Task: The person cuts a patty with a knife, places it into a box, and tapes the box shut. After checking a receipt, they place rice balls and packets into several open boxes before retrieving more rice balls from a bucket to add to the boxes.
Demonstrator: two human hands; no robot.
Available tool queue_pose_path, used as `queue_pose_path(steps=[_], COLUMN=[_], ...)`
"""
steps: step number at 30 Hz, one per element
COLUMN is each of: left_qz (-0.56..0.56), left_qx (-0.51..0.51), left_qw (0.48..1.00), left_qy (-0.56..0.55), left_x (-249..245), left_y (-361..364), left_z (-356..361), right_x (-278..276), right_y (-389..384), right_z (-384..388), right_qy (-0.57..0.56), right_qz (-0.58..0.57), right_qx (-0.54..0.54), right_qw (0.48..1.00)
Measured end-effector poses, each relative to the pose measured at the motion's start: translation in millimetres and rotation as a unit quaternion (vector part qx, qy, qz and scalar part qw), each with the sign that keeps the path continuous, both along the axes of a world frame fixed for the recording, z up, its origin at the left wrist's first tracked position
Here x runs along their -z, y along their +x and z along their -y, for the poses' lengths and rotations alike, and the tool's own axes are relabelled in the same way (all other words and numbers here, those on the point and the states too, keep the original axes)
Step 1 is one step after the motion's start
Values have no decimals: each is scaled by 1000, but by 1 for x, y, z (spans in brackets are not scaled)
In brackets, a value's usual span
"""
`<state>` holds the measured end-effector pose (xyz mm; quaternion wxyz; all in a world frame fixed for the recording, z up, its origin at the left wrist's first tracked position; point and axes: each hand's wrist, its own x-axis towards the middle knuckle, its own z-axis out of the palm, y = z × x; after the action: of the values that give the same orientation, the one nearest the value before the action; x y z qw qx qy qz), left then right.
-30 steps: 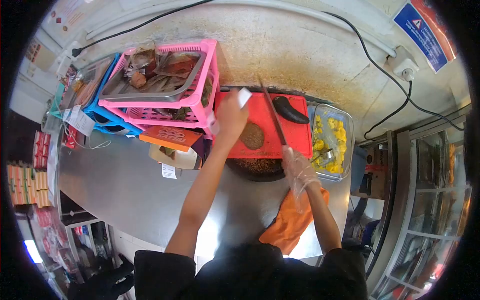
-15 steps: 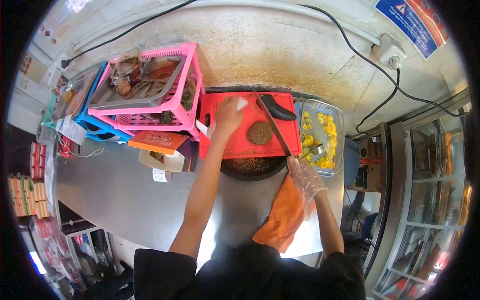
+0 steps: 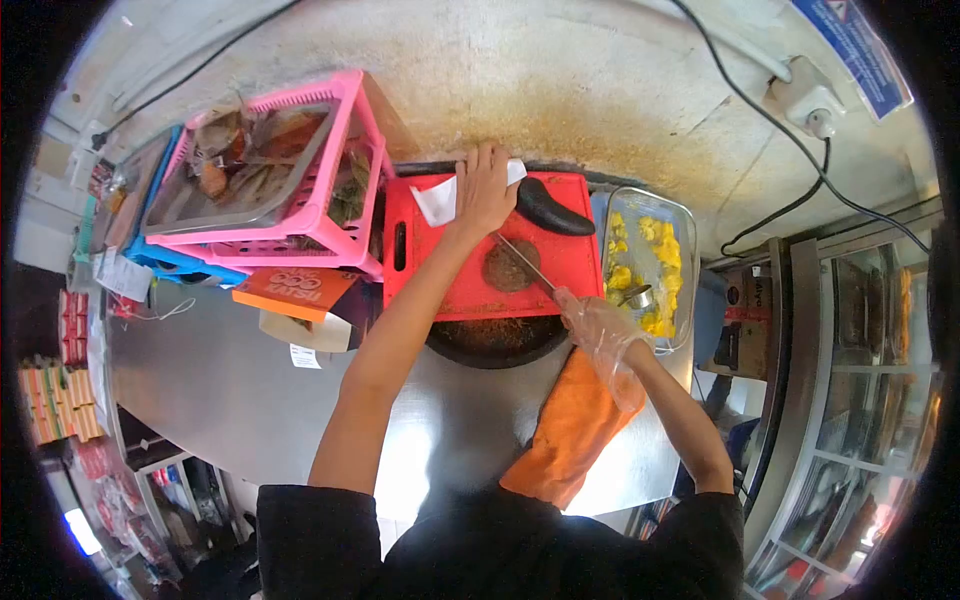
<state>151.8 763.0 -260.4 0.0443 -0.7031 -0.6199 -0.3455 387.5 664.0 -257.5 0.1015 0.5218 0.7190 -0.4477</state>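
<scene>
Left hand (image 3: 485, 195) moved back, gripping paper (image 3: 437, 203); right hand (image 3: 597, 325) clamps knife (image 3: 525, 265) | glass dish (image 3: 691, 215): yellow chunks (image 3: 655, 252)

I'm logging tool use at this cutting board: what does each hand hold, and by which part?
The gloved right hand grips a knife by its handle end. The left hand holds a white paper around its middle.

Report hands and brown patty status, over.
Left hand shut on white paper sheet. Gloved right hand holds thin steel knife, blade over round brown patty. Black curved vegetable close behind.
</scene>
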Motion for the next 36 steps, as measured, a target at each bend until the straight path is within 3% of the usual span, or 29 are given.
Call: queue_pose_path(steps=[1,4,5,7,11,13,14,16,23,25,29,31,33,34,36], left_qz=[0,4,6,0,-45,-20,-21,24,15,-9,26,45,93,105,77], left_qx=[-6,-10,-10,-23,8,-14,-14,-7,-19,-28,-37,-8,28,18,15], left_qw=[1000,999,999,997,999,1000,1000,999,999,997,998,995,987,988,992], left_qy=[-18,-39,-37,-68,-24,15,14,47,-46,-68,39,88,127,109,103], left_x=[5,24,29,32,18,6,-8,-31,26,21,-7,-33,-42,-32,0], left_y=[-1,-5,-8,-16,-26,-28,-27,-22,-29,-32,-20,-7,7,12,12], left_z=[-1,-6,-6,-8,-11,-12,-8,5,24,18,3,-6,-18,-26,-28], right_x=[-11,-57,-45,-19,-18,-45,-61,-84,-31,-43,-43,-64,-52,-45,-33], right_y=[-4,-26,-27,-27,-33,-30,-31,-31,-39,-42,-32,-18,-2,3,8], right_z=[1,-7,-9,-9,-10,-13,-11,-2,-1,0,-5,-5,-10,-15,-26], right_qy=[51,34,27,218,264,161,160,84,76,62,92,56,-4,-57,-46], right_qz=[-25,25,25,-13,-42,-43,-44,15,50,-15,-23,-1,-2,-6,0], right_qx=[-70,-108,-110,-201,-209,-132,-132,-95,-172,-123,-108,37,89,140,88], right_qw=[996,993,993,955,941,977,977,992,981,990,990,998,996,988,995])
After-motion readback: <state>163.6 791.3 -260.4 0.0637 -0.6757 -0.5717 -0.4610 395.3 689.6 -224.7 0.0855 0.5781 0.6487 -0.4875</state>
